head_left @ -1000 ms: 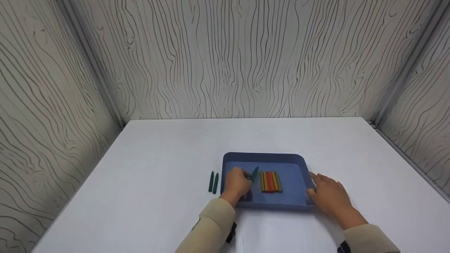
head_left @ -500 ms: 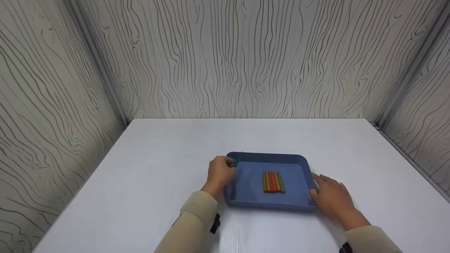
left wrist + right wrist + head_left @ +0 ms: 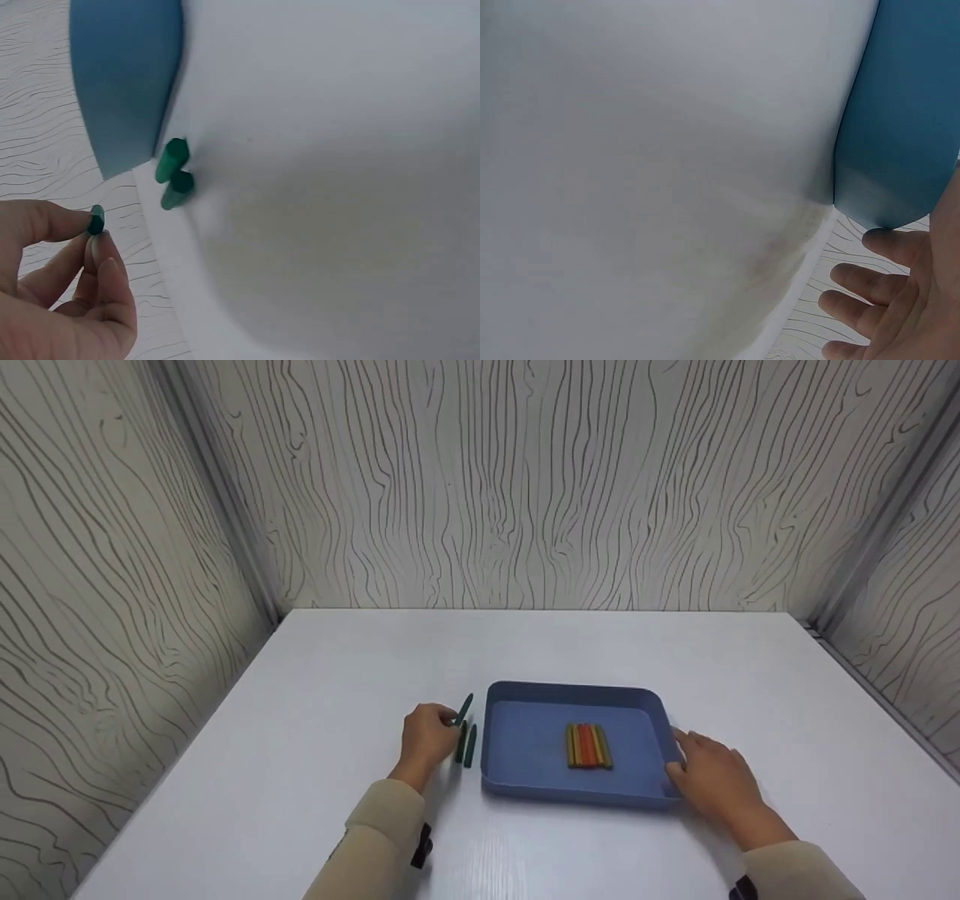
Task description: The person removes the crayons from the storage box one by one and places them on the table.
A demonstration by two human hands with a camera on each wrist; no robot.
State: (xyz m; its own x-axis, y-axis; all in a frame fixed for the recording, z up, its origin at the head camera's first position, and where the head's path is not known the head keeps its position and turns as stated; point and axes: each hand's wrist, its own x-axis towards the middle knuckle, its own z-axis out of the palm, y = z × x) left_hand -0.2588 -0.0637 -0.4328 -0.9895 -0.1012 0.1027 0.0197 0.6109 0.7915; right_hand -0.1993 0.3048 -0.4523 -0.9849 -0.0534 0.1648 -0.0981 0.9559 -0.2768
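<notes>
My left hand pinches a dark green crayon between thumb and fingertips, its pointed end tilted up and away. Two more green crayons lie side by side on the table just below it, left of the blue tray. The left wrist view shows the blunt end of the held crayon at the fingertips. At the tray's right side, my right hand holds the wall, thumb over the rim and fingers outside. Its index fingertip meets the wall in the right wrist view, where the thumb is hidden.
Inside the tray lies a tight row of red, yellow-orange and olive crayons. The white table reaches back to a wood-grain patterned panel, with similar panels on both sides.
My left hand has carried the green crayon out of the tray, leftward over the rim, to above the two green crayons on the table. The right hand stays at the tray's right side.
</notes>
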